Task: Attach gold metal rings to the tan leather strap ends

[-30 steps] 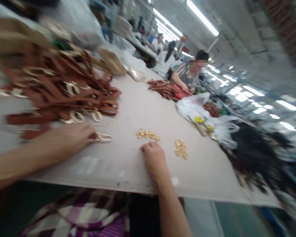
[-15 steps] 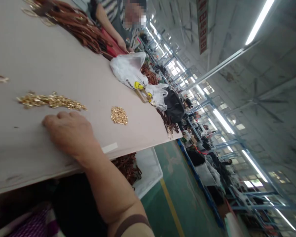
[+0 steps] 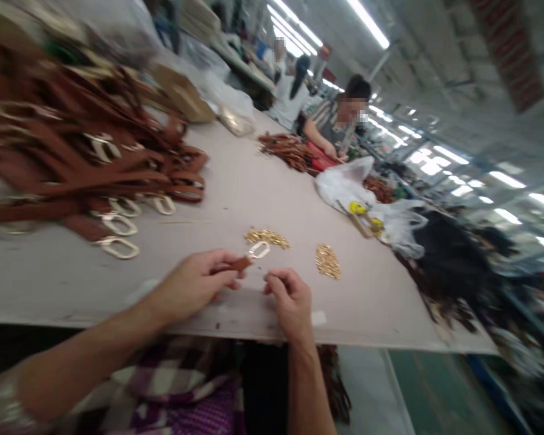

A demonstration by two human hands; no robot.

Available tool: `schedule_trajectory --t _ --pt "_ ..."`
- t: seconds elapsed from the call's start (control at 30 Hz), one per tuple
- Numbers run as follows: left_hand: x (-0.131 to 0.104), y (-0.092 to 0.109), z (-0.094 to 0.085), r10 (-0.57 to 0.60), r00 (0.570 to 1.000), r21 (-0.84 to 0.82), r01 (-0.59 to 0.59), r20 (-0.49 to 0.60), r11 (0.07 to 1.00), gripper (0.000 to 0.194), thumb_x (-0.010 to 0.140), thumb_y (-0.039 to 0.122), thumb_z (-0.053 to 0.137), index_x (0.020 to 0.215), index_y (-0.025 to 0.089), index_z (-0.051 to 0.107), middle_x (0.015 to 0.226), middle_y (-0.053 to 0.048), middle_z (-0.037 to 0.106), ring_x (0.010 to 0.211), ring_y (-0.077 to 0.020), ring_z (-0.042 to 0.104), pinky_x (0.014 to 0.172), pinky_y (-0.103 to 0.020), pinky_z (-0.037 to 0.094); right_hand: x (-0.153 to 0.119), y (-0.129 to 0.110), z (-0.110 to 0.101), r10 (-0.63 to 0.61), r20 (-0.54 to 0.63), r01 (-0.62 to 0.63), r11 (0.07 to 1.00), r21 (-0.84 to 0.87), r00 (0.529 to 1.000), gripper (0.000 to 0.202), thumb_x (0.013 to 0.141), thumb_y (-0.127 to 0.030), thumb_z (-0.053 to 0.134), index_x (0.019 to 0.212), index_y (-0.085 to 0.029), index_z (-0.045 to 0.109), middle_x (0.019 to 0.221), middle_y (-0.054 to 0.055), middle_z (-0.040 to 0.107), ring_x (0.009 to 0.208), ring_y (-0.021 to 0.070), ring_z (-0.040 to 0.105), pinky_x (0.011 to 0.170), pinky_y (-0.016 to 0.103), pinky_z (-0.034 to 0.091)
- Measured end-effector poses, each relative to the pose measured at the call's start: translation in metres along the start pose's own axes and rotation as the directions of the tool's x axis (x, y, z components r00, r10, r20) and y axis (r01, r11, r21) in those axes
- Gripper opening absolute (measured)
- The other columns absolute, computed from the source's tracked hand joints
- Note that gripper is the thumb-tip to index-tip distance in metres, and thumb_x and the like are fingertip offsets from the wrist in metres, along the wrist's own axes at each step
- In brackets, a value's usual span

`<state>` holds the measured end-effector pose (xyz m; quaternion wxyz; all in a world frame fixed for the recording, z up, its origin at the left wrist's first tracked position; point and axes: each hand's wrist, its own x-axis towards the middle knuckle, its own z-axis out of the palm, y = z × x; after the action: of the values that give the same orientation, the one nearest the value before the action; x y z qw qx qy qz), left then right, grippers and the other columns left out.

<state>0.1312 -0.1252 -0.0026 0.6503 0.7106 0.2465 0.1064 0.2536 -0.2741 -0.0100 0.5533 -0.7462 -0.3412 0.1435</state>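
On your desk (image 3: 254,187) a heap of straps (image 3: 86,181) lies out of hand at left, your left hand's (image 3: 204,278) closed grip has one strap (image 3: 241,264), its ring (image 3: 259,244) by the nearer of two loose gold piles (image 3: 267,237), your curled right hand (image 3: 290,293) hides any hold, and blur hides how finished that strap is.

Factory workshop, i.e. an assembly floor. Long worktable (image 3: 381,308) spans mid. frame; brown straps (image 3: 84,175) w/ metal clasps (image 3: 103,242) heaped at L, small gold-col. parts (image 3: 328,261) in piles nr. ctr. Co-worker (image 3: 333,130), upper ctr., sits by a 2nd strap heap (image 3: 288,151). Rows of strip lights (image 3: 367,23), high ceiling w/ red-lettered banner (image 3: 510,54) upper R; green floor (image 3: 439,386) lower R.
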Motion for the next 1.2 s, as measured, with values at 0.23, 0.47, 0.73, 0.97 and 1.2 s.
schedule_trajectory --t 0.23,0.47,0.73,0.97,1.2 --pt "-0.017 0.007 0.006 0.075 0.997 -0.094 -0.072 0.029 0.993 0.028 0.08 0.019 0.054 0.103 0.018 0.07 0.086 -0.001 0.072 0.078 -0.0145 0.064 0.067 -0.022 0.046 -0.015 0.002 0.02 0.146 0.074 -0.162 0.943 0.291 0.986 0.023 0.078 -0.038 0.073 0.089 -0.018 0.07 0.068 0.0 0.069 0.063 0.015 0.064 0.066 0.029 0.052" --pt "-0.021 0.001 0.007 0.157 0.986 -0.075 -0.153 0.048 0.985 0.029 0.081 0.017 0.05 0.102 0.018 0.07 0.092 -0.002 0.074 0.082 -0.0166 0.065 0.074 -0.025 0.048 -0.014 0.001 0.026 0.156 0.099 -0.175 0.96 0.218 0.983 0.02 0.076 -0.037 0.074 0.085 -0.02 0.073 0.066 -0.001 0.067 0.063 0.0136 0.061 0.064 0.027 0.051" --pt "-0.027 0.001 0.008 0.251 0.968 0.141 -0.246 -0.016 0.959 0.028 0.087 0.018 0.047 0.102 0.021 0.07 0.099 0.0 0.074 0.091 -0.0172 0.066 0.08 -0.025 0.047 -0.019 -0.01 0.03 0.133 0.055 -0.143 0.962 0.234 0.99 0.018 0.076 -0.035 0.071 0.082 -0.019 0.071 0.072 0.0 0.069 0.067 0.0153 0.062 0.067 0.029 0.053" --pt "-0.028 -0.004 0.009 0.313 0.95 0.244 -0.305 0.006 0.921 0.029 0.089 0.021 0.048 0.108 0.024 0.07 0.105 0.001 0.074 0.095 -0.018 0.067 0.083 -0.024 0.048 -0.022 -0.012 0.032 0.092 0.038 -0.099 0.952 0.29 0.995 0.011 0.079 -0.029 0.068 0.08 -0.019 0.063 0.074 -0.001 0.066 0.071 0.0139 0.062 0.069 0.027 0.052" --pt "-0.024 0.003 0.015 0.265 0.963 0.189 -0.27 0.049 0.944 0.03 0.089 0.028 0.049 0.112 0.026 0.069 0.097 0.001 0.075 0.084 -0.0171 0.068 0.078 -0.023 0.051 -0.016 -0.007 0.025 0.099 0.024 -0.101 0.941 0.324 0.995 0.022 0.075 -0.029 0.072 0.08 -0.021 0.052 0.073 -0.004 0.063 0.068 0.0125 0.061 0.064 0.025 0.051"
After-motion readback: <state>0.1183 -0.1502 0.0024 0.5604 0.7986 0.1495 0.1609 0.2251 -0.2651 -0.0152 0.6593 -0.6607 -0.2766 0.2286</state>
